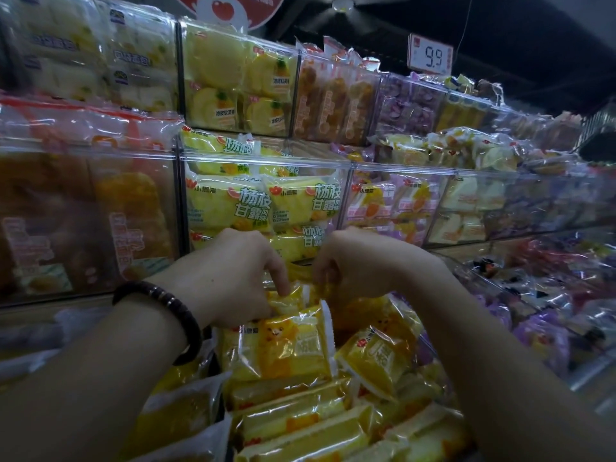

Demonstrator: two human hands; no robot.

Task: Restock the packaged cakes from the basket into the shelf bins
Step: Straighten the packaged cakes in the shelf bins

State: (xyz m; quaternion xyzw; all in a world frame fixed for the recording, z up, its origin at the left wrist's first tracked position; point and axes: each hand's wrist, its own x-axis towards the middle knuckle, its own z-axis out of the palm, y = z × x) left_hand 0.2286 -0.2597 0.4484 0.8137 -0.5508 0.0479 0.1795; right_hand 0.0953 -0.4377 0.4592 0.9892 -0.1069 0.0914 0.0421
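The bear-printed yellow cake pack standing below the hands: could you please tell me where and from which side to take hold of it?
Pinch the bear pack by its top edge, coming from above. It stands upright facing the camera, with other packs crowding its base and sides, so only the top is free. The left hand and right hand pinch wrappers just behind it.

yellow cake packets with orange bear print, dark beaded bracelet, white price tag
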